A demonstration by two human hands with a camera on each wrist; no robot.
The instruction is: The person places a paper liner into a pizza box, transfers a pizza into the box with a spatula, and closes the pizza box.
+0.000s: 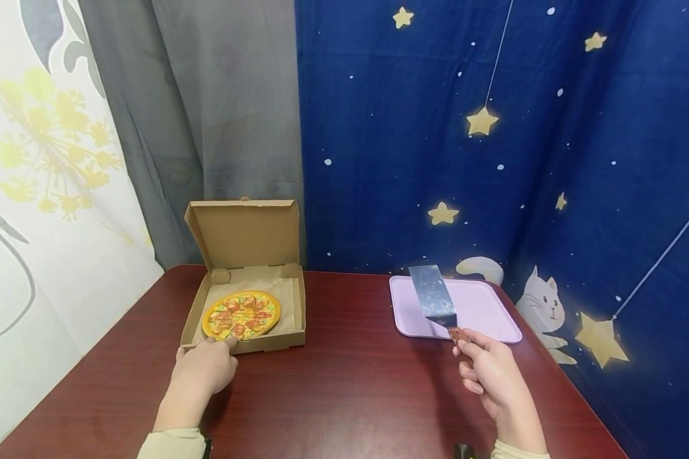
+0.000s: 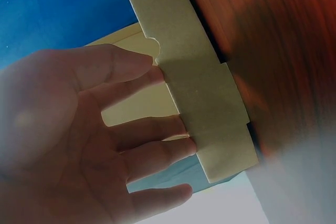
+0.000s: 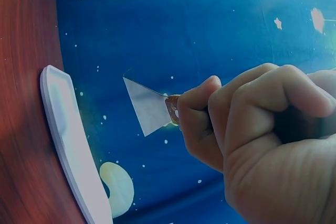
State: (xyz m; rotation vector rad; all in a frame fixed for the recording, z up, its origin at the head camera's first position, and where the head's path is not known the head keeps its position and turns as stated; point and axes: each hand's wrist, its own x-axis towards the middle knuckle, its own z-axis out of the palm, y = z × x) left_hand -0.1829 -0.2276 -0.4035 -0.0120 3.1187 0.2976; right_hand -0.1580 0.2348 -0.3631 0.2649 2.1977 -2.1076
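My right hand (image 1: 488, 373) grips the brown handle (image 3: 173, 109) of a metal spatula (image 1: 432, 293). Its flat blade points away from me and overlaps the lilac tray (image 1: 485, 312) in the head view. In the right wrist view the blade (image 3: 147, 107) stands out past the curled fingers, above the tray's level. On the left, my left hand (image 1: 203, 370) reaches to the front wall of an open cardboard pizza box (image 1: 272, 343). Its fairly straight fingers touch the top edge of that wall (image 2: 205, 93) in the left wrist view. A toy pizza (image 1: 242, 315) lies inside on brown paper.
The box lid (image 1: 247, 236) stands raised at the back. Dark red tabletop (image 1: 344, 370) lies between box and tray. Grey curtain (image 1: 247, 95) and blue star-patterned curtain (image 1: 379, 159) hang behind the table. A small black object (image 1: 464, 451) shows at the bottom edge.
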